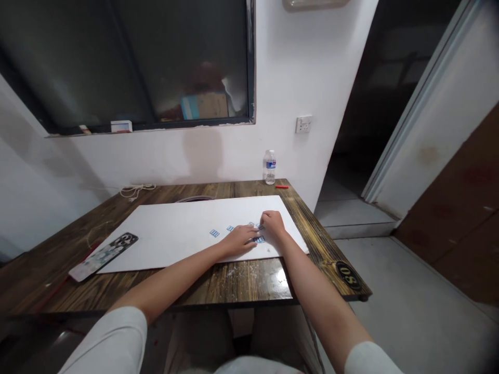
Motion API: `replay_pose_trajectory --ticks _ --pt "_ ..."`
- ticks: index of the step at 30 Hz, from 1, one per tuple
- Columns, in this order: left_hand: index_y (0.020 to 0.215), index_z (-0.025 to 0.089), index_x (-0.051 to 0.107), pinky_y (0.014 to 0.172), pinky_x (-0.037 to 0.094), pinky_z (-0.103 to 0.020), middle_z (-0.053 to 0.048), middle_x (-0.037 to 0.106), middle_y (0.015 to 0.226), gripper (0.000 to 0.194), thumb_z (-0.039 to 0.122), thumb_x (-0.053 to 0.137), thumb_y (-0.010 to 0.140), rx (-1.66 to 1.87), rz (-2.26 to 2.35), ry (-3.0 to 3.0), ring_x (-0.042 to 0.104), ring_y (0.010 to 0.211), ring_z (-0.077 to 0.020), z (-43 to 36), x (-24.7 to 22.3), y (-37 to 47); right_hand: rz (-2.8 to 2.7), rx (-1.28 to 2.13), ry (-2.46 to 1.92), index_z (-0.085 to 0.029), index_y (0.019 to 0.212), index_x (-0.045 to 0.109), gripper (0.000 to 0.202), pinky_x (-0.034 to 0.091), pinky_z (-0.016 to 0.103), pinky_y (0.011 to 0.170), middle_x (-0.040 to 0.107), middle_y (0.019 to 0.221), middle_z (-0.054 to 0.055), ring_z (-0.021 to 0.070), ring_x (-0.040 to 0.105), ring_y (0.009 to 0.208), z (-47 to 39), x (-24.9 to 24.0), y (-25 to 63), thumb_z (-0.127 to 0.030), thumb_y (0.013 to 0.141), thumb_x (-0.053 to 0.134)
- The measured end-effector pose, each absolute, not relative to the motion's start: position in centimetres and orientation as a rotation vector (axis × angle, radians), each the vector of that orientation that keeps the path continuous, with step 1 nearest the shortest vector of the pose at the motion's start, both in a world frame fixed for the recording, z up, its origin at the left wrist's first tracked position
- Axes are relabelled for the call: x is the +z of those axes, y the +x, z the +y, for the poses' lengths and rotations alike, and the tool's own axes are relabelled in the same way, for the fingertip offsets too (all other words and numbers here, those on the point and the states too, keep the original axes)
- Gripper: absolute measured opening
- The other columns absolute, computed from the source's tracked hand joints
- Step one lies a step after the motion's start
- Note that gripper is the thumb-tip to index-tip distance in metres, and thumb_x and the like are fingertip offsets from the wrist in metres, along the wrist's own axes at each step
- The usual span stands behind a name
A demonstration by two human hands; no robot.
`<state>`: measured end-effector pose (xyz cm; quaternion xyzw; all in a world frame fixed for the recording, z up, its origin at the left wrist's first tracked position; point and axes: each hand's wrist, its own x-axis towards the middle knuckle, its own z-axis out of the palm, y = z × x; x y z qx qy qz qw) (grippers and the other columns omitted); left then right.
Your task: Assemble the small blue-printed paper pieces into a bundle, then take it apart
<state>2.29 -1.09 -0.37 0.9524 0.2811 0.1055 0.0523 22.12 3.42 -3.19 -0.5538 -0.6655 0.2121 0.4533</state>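
A white board (pixel 175 228) lies on the wooden table, with several small blue striped rectangles (pixel 214 233) on its right half. I cannot tell whether these are drawn or loose pieces. My left hand (pixel 237 241) rests on the board with its fingers stretched out, close to the blue marks and beside my right hand. My right hand (pixel 272 223) is closed, its fingers curled down at the board just right of the left fingertips. Whatever it holds, if anything, is hidden. More striped rectangles (pixel 260 239) show between and below the hands.
A phone in a patterned case (pixel 105 255) overlaps the board's left edge. At the back stand a water bottle (pixel 270 167) and a red pen-like stick (pixel 281 187). A white cable (pixel 137 190) lies at back left. A round black number plate (pixel 348 275) marks the front right corner.
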Motion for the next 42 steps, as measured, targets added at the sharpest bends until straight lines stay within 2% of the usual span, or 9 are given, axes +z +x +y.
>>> replay_pose_trajectory --ticks 3,11,16,19,24,31,35,38,42 --pt "0.112 0.023 0.067 0.103 0.040 -0.041 -0.007 0.065 0.126 0.025 0.025 0.052 0.092 0.443 0.821 2.955 0.055 0.123 -0.0226 -2.0 -0.5 0.6 -1.630 0.520 -1.381 -0.017 0.052 0.066 0.026 0.036 0.023 0.059 0.063 0.054 0.002 0.0148 0.058 0.062 3.4 -3.1 22.1 -0.019 0.065 0.044" --pt "0.099 0.023 0.071 0.093 0.045 -0.043 -0.008 0.067 0.121 0.020 0.022 0.052 0.091 0.541 1.108 3.018 0.058 0.116 -0.0252 -2.9 0.4 -5.2 -1.613 0.520 -1.402 -0.018 0.051 0.065 0.026 0.037 0.024 0.061 0.064 0.055 0.003 0.0160 0.058 0.063 2.7 -2.6 22.1 -0.019 0.065 0.043" --pt "0.101 0.021 0.072 0.092 0.048 -0.045 -0.009 0.070 0.115 0.027 0.027 0.047 0.091 0.573 1.485 2.851 0.063 0.107 -0.0260 -3.4 0.3 -7.6 -1.604 0.555 -1.384 -0.018 0.050 0.064 0.025 0.038 0.024 0.061 0.063 0.054 0.003 0.0164 0.059 0.063 2.5 -2.5 22.1 -0.020 0.063 0.043" --pt "0.109 0.019 0.071 0.100 0.046 -0.044 -0.011 0.067 0.122 0.034 0.032 0.045 0.091 0.474 1.567 2.773 0.059 0.117 -0.0273 -3.4 -0.2 -8.0 -1.596 0.571 -1.367 -0.018 0.049 0.064 0.025 0.038 0.024 0.061 0.062 0.053 0.003 0.0163 0.058 0.061 2.5 -2.6 22.1 -0.020 0.063 0.043" --pt "0.135 0.014 0.054 0.111 0.036 -0.044 -0.014 0.051 0.142 0.052 0.043 0.044 0.093 0.308 1.422 2.759 0.039 0.138 -0.0301 -2.5 -0.4 -6.6 -1.612 0.553 -1.364 -0.018 0.048 0.064 0.026 0.039 0.025 0.063 0.062 0.053 0.003 0.0164 0.058 0.061 2.5 -2.7 22.2 -0.020 0.062 0.042" --pt "0.144 0.019 0.043 0.114 0.025 -0.052 -0.014 0.039 0.152 0.059 0.052 0.041 0.094 0.228 1.318 2.689 0.027 0.144 -0.0336 0.1 -0.5 -1.9 -1.639 0.579 -1.383 -0.018 0.049 0.066 0.026 0.039 0.024 0.061 0.063 0.053 0.003 0.0160 0.059 0.061 2.6 -2.6 22.1 -0.019 0.063 0.043" --pt "0.145 0.020 0.040 0.111 0.023 -0.058 -0.017 0.033 0.154 0.066 0.057 0.048 0.090 0.161 1.094 2.765 0.024 0.144 -0.0359 0.8 -0.5 0.8 -1.659 0.548 -1.397 -0.017 0.050 0.066 0.027 0.039 0.023 0.061 0.063 0.053 0.003 0.0159 0.059 0.062 2.6 -2.5 22.2 -0.019 0.063 0.043" --pt "0.143 0.023 0.044 0.112 0.025 -0.054 -0.013 0.038 0.152 0.063 0.052 0.055 0.087 0.201 0.874 2.840 0.030 0.143 -0.0337 0.3 -0.2 1.8 -1.658 0.523 -1.397 -0.018 0.051 0.067 0.027 0.038 0.023 0.061 0.063 0.053 0.003 0.0158 0.059 0.062 2.7 -2.5 22.3 -0.020 0.065 0.043" --pt "0.129 0.025 0.058 0.110 0.029 -0.045 -0.009 0.057 0.137 0.041 0.038 0.053 0.090 0.371 0.569 2.960 0.045 0.134 -0.0261 -1.5 0.3 1.5 -1.654 0.537 -1.395 -0.018 0.052 0.065 0.026 0.038 0.023 0.059 0.063 0.053 0.003 0.0154 0.058 0.062 3.0 -2.6 22.3 -0.020 0.065 0.043"
